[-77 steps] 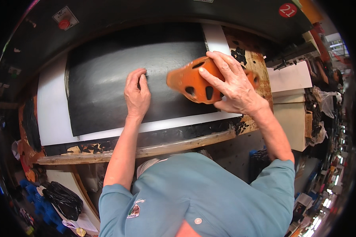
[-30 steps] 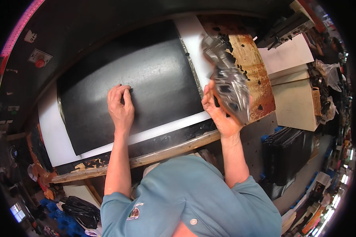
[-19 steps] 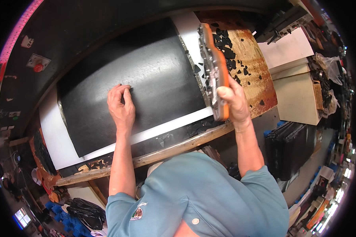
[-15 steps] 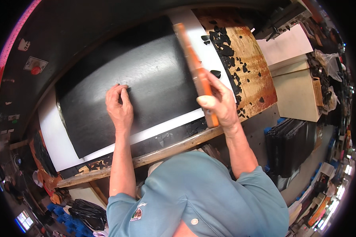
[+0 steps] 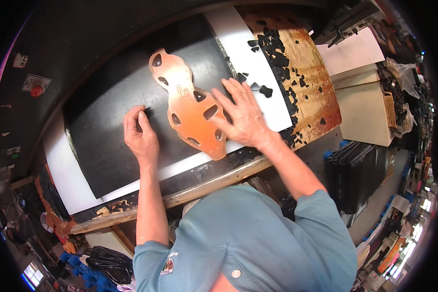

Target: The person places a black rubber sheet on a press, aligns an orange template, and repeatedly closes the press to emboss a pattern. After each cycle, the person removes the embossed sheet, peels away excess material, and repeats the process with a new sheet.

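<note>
Both hands press down: the orange cutting die [image 5: 192, 104], on edge half a second ago, now lies flat on the black sheet [image 5: 112, 141]. Right hand [image 5: 243, 117] rests on it with fingers spread; left hand [image 5: 140, 136], fingers together, pins the sheet, suggesting another cut is being lined up.

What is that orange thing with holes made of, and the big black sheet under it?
The orange cutting die looks like painted metal: rigid, flat, worn paint, though I cannot be sure. The black sheet seems a matte, flexible material, perhaps rubber or synthetic leather, lying flat without shine.

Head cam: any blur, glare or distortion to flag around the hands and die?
Head view: strong fisheye, so the bench edge bows and the corners go black; the right hand is slightly soft, the left hand sharper; mild sheen on the orange die; the black sheet reads matte, with no blown glare.
</note>
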A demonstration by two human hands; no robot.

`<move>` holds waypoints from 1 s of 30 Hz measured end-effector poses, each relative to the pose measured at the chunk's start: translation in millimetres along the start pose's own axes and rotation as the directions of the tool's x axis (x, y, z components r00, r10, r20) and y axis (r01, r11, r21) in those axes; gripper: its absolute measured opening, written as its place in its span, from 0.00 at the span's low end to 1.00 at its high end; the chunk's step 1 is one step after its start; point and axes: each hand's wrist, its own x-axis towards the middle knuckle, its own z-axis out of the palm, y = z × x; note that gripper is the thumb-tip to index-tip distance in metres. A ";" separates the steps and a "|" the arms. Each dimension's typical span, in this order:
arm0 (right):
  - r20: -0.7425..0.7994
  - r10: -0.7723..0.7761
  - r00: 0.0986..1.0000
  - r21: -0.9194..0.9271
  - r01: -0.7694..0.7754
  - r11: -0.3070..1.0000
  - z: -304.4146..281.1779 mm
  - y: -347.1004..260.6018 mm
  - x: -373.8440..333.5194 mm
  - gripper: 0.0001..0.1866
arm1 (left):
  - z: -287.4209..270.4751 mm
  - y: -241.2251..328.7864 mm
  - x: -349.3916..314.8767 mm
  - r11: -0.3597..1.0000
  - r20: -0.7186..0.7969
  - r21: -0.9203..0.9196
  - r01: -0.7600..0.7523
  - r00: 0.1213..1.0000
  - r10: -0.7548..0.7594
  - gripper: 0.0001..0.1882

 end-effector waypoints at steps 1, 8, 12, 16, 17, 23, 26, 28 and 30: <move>0.016 -0.059 0.998 -0.081 0.060 0.995 -3.1 20.3 -0.5 0.40 | 0.1 1.1 -0.5 1.000 0.013 0.011 0.010 1.000 -0.010 0.08; -0.236 0.277 0.931 -0.172 -0.321 0.931 -42.1 116.6 54.7 0.25 | 3.2 4.5 1.1 1.000 0.020 0.017 -0.026 0.999 0.026 0.06; -0.231 -0.064 0.971 0.124 0.095 0.988 -3.5 80.8 82.3 0.23 | 4.5 4.6 1.9 0.998 0.011 0.052 -0.041 0.999 0.040 0.05; -0.101 -0.141 0.985 -0.085 0.133 0.987 16.6 104.4 98.5 0.23 | 2.8 4.9 1.3 0.997 0.002 0.034 -0.071 0.997 0.071 0.05; -0.160 -0.202 0.966 -0.163 0.176 0.971 13.3 122.5 101.5 0.23 | 2.6 4.8 1.0 0.996 0.003 0.040 -0.074 0.997 0.074 0.05; -0.217 0.276 0.936 -0.317 -0.335 0.887 -43.1 158.3 103.7 0.24 | 5.5 6.1 1.6 0.998 -0.021 0.021 -0.057 0.998 0.058 0.04; -0.131 0.456 0.880 0.359 -0.387 0.849 -53.0 73.4 77.8 0.32 | 5.3 6.8 2.8 0.996 -0.022 0.056 -0.076 0.997 0.077 0.04; 0.018 0.363 0.932 0.497 -0.323 0.805 -40.3 0.2 45.3 0.45 | 5.1 7.2 3.8 0.998 -0.032 0.032 -0.059 0.998 0.061 0.04; 0.005 0.124 0.992 0.305 -0.120 0.945 -22.9 -56.9 23.0 0.57 | 5.3 8.5 3.9 0.998 -0.025 0.024 -0.053 0.998 0.054 0.04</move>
